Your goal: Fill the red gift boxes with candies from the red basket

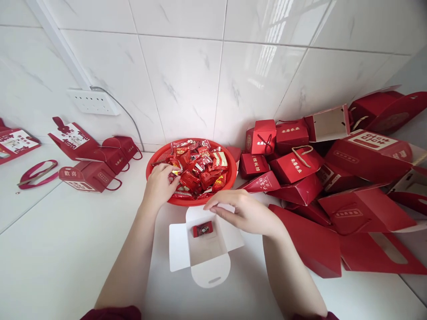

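A red plastic basket [151, 171] holds a heap of wrapped candies [200, 166], mostly red. At its left side my left hand [162, 184] reaches in, thumb and fingertips closing on a wrapped candy [171, 178]. In front of the basket stands an open paper box [208, 252], white inside, with its flaps spread outward. One red-wrapped candy [203, 229] lies inside it. My right hand [245, 212] hovers over the box's far right side, fingers bent and slightly apart, with nothing visible in them. Its fingertips are close to the far flap; contact is unclear.
Many red gift boxes [298, 164] are piled at the right. Several more red boxes [88, 175] stand at the left, beside a looped dark-red ribbon [38, 174]. A tiled wall [187, 84] with a power socket strip [93, 102] rises behind the white table [66, 249].
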Action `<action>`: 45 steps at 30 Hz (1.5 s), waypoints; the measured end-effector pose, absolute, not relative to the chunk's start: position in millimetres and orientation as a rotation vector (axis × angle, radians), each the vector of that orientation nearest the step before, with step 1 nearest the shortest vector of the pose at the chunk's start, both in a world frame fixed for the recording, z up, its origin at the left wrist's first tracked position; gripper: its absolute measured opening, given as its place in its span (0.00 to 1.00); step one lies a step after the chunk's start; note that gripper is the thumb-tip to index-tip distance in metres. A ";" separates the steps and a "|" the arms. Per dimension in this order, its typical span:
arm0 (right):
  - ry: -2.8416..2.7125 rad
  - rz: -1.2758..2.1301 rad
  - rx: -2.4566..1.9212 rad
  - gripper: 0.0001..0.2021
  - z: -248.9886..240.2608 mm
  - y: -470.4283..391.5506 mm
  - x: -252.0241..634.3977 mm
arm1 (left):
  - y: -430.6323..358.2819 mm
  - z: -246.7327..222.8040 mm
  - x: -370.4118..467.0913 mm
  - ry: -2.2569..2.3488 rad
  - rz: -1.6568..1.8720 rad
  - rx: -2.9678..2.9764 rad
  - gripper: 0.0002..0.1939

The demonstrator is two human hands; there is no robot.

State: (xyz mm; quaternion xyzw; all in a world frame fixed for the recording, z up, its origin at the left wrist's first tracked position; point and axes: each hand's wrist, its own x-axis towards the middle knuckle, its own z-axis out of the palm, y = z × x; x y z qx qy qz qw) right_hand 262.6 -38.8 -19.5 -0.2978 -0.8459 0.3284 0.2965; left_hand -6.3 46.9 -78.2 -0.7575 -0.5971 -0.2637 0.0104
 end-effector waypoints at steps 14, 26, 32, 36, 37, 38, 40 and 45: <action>-2.082 0.493 -1.474 0.09 -24.7 -4.1 287.3 | 45.7 -70.2 -3.2 -1.792 -0.858 -2.531 0.13; -2.024 0.565 -1.356 0.09 -10.1 -30.1 314.4 | 75.5 -59.1 42.9 -1.947 -0.136 -2.551 0.15; -1.962 0.540 -1.458 0.08 -11.1 -31.2 327.7 | 82.1 -55.5 36.2 -2.082 0.055 -2.416 0.10; -1.919 0.500 -1.567 0.07 -14.0 -30.4 328.9 | 88.7 -64.4 36.8 -2.090 0.096 -2.370 0.17; -1.931 0.500 -1.558 0.07 -14.3 -30.6 328.1 | 89.6 -66.6 37.8 -2.090 0.107 -2.366 0.18; -1.947 0.505 -1.537 0.07 -14.4 -31.0 327.0 | 90.2 -68.6 39.1 -2.090 0.119 -2.365 0.17; -1.975 0.513 -1.480 0.07 -14.2 -32.1 324.1 | 90.7 -71.3 42.0 -2.086 0.136 -2.369 0.14; -1.988 0.545 -1.395 0.08 -13.6 -34.8 317.3 | 88.3 -70.3 43.4 -2.007 0.063 -2.423 0.06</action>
